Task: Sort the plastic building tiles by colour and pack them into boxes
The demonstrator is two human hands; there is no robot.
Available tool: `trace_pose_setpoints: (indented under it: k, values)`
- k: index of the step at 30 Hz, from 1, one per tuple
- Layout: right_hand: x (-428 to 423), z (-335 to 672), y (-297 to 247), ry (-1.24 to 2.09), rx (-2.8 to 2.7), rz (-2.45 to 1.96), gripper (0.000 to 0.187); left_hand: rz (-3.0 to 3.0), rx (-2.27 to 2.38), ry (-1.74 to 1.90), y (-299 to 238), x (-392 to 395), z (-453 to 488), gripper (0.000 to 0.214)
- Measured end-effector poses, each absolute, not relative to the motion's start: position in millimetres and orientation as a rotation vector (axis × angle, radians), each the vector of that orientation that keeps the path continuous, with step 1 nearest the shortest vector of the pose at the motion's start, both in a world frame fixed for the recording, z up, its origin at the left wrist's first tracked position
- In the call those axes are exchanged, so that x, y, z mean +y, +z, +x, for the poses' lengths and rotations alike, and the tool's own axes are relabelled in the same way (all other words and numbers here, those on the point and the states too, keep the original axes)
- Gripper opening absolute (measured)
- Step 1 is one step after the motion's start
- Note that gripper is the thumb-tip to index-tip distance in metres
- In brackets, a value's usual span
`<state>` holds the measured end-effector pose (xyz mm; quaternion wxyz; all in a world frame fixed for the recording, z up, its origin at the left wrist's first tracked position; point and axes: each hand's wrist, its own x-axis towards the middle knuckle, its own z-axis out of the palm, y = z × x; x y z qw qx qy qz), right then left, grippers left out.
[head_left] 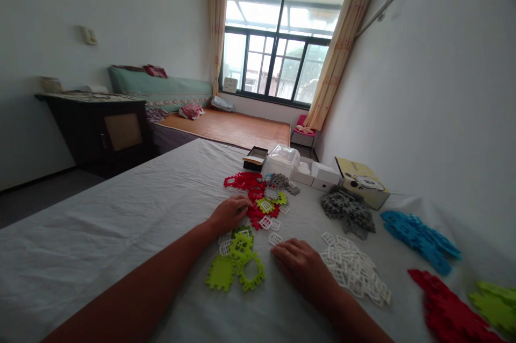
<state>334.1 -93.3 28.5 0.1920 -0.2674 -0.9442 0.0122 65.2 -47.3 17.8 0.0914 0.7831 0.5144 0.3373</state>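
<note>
My left hand (230, 213) is at the left edge of a group of red plastic pieces (258, 219), its fingers bent together; what they hold, if anything, is hidden. My right hand (297, 261) lies palm down on the cloth with fingers stretched out. Its fingertips are at a small white window-shaped lattice piece (275, 238); I cannot tell if they touch. Between my forearms lie lime-green toothed panels (221, 272), one a square frame (250, 271). A yellow-green piece (279, 199) and more white lattices rest on the red ones.
Right of my right hand spreads a pile of white lattice pieces (355, 268). Beyond are grey pieces (349, 211), blue pieces (421, 238), red panels (451, 305) and lime-green ones (494, 302). Along the far edge stand a black box (255, 159), a clear container (284, 157) and a yellow box (363, 181).
</note>
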Motion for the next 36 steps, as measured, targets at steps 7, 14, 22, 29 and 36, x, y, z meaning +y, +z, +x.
trace_pose_setpoints:
  k: [7, 14, 22, 29, 36]
  values:
    - [-86.1, 342.1, 34.5, 0.06, -2.496, -0.937, 0.026, 2.312, 1.529, 1.004, 18.9, -48.1, 65.5, 0.027]
    - [-71.3, 385.0, 55.7, 0.026, -2.483, -1.328, 0.02, 2.309, 1.523, 1.015, 17.5, -47.6, 64.8, 0.026]
    - [-60.5, 398.6, 57.4, -0.105, -2.488, -1.359, 0.02, 2.329, 1.524, 1.006, 18.9, -48.7, 65.6, 0.025]
    - [-77.6, 356.5, 35.3, 0.081, -2.598, -1.035, 0.036, 2.314, 1.534, 1.011, 19.5, -48.8, 66.2, 0.025]
    - [-85.4, 339.0, 33.1, 0.152, -2.748, -0.876, 0.032, 2.297, 1.558, 1.004, 19.2, -48.7, 66.5, 0.027]
